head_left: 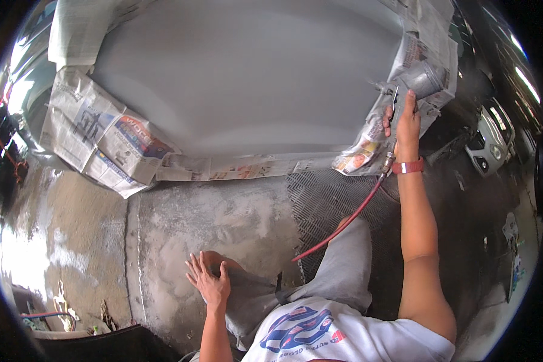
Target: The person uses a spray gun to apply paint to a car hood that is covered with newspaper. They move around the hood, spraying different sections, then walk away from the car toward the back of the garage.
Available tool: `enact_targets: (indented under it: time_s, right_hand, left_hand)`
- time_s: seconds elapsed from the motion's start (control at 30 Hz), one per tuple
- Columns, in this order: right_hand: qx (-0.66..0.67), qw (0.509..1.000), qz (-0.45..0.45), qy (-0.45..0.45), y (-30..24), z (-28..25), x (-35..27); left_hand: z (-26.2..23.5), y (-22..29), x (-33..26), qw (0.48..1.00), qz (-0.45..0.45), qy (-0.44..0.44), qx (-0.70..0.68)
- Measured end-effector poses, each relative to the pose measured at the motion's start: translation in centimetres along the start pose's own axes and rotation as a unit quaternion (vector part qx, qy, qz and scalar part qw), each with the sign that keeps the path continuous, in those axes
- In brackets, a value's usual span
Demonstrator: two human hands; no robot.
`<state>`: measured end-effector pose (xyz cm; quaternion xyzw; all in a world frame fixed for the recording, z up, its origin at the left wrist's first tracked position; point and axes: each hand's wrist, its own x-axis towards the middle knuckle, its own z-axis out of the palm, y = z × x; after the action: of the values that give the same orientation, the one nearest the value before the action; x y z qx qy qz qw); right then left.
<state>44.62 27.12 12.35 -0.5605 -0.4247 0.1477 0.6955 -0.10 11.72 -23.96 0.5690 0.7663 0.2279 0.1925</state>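
Observation:
My right hand (406, 125) is wrapped round the handle of a paint spray gun (397, 102), held up at the right edge of a large grey panel (247, 78). The gun's metal cup (425, 79) is tilted on its side, and the nozzle faces left across the panel. From the base of the handle a red air hose (362, 208) curves down towards my legs. My left hand (209, 282) lies by my bent left knee with its fingers spread, holding nothing. Printed newspaper (111, 136) masks the panel's borders.
Below the panel runs a concrete floor (217, 211), with a dark ribbed mat (338, 196) to its right. A silver-grey car part with a lamp (492, 142) stands at the far right. Pale cords (63, 306) hang at the lower left.

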Motion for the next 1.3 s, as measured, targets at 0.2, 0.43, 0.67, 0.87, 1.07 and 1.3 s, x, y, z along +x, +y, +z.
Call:
enact_targets:
  time_s: [0.2,0.43,0.67,0.87,1.07,1.3]
  right_hand:
    - [-0.019,0.997,-0.016,0.070,0.3,-5.0,2.9]
    - [0.001,0.996,-0.046,0.079,-1.9,-2.8,3.7]
    - [0.089,0.993,-0.004,-0.081,-4.1,9.2,-0.1]
    - [0.112,0.971,-0.046,-0.206,-6.2,19.5,-5.3]
    - [0.144,0.945,-0.067,-0.286,-8.3,29.0,-9.0]
    - [0.162,0.924,-0.082,-0.338,-11.3,34.9,-11.2]
  left_hand:
    - [-0.1,0.2,-0.1,1.000,0.004,0.001,0.003]
    - [0.2,0.2,-0.3,1.000,0.013,0.008,0.010]
    - [-0.2,0.3,-0.5,1.000,0.002,0.017,0.001]
    - [-0.3,0.2,-0.6,1.000,-0.001,0.014,-0.011]
    - [-0.8,0.2,-0.9,1.000,-0.003,0.025,-0.011]
    - [-1.1,0.3,-1.0,1.000,-0.014,0.008,-0.012]
